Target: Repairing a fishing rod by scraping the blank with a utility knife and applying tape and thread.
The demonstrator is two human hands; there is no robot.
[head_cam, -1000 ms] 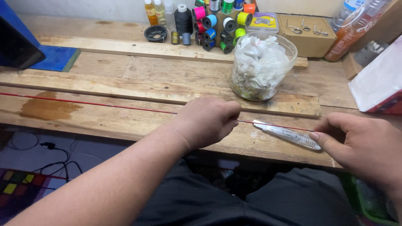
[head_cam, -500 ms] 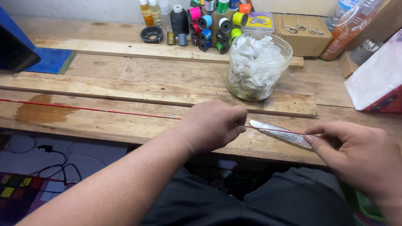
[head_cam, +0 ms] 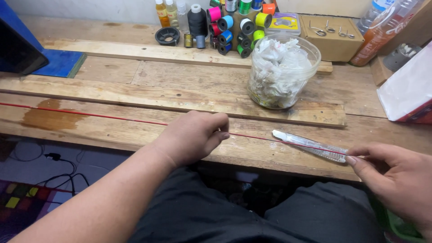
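Starting with the wooden workbench (head_cam: 135, 85): a red thread (head_cam: 90, 114) runs lengthwise along its front plank, left to right, pretty much taut. Behind the thread, toward the back, sits a clear plastic jar (head_cam: 282, 74) stuffed with white scraps. The left hand (head_cam: 193, 135) is closed, pinching the thread around mid-span. The right hand (head_cam: 396, 177) is well apart, off to the right, fingertips clamped on the handle end of a slim silver blade tool (head_cam: 310, 146). That tool lies along the thread, tip pointing left at the left hand.
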